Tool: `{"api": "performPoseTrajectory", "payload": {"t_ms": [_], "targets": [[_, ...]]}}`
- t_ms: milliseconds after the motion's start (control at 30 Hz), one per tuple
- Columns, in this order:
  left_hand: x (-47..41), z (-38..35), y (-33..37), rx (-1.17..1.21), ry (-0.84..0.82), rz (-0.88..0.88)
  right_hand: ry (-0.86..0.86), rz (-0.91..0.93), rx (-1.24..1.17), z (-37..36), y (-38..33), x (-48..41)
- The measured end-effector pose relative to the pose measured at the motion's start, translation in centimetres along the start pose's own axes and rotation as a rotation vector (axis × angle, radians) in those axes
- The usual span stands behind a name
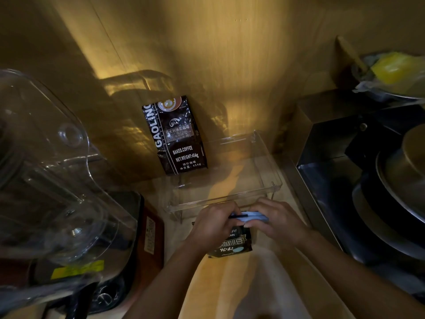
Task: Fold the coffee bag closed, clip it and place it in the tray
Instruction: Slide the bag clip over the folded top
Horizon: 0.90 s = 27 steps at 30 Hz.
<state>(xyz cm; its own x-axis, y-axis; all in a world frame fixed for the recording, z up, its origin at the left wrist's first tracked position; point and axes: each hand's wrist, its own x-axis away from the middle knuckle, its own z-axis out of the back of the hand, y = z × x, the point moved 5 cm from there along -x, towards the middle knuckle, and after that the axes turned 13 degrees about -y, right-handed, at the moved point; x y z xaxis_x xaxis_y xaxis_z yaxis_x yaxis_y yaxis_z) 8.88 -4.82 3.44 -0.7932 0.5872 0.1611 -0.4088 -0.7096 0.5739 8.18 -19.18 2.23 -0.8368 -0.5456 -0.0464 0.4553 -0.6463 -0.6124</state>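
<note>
A small dark coffee bag (232, 246) with white lettering stands on the counter just in front of me. My left hand (212, 223) and my right hand (279, 221) both grip its folded top edge. A light blue clip (253, 217) lies along that fold between my fingers, held mainly by my right hand. The bag's upper part is hidden by my hands. A clear plastic tray (273, 180) sits just beyond the bag, with nothing in it.
A larger dark coffee bag (176, 137) leans against the wooden back wall behind the tray. A clear blender jar (53, 171) stands at the left on its dark base. A metal box (322, 143) and stacked pans (400, 194) fill the right side.
</note>
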Motion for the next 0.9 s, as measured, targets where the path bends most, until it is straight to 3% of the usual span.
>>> {"api": "performPoseTrajectory", "payload": {"t_ms": [167,367,600,900], "targets": [[0.1,-0.1,-0.9,0.073,0.028,0.08,0.015,-0.163,-0.099,0.7,2.1,0.9],[0.1,0.5,-1.8,0.18,0.058,0.162,0.105,-0.283,-0.43,0.7,4.3,2.0],[-0.4,0.5,-1.6,0.225,-0.028,0.19,0.067,-0.266,-0.539,0.2,3.9,1.5],[-0.6,-0.1,-1.1,0.194,0.021,0.228,0.09,-0.192,-0.578,-1.9,1.2,-0.6]]}}
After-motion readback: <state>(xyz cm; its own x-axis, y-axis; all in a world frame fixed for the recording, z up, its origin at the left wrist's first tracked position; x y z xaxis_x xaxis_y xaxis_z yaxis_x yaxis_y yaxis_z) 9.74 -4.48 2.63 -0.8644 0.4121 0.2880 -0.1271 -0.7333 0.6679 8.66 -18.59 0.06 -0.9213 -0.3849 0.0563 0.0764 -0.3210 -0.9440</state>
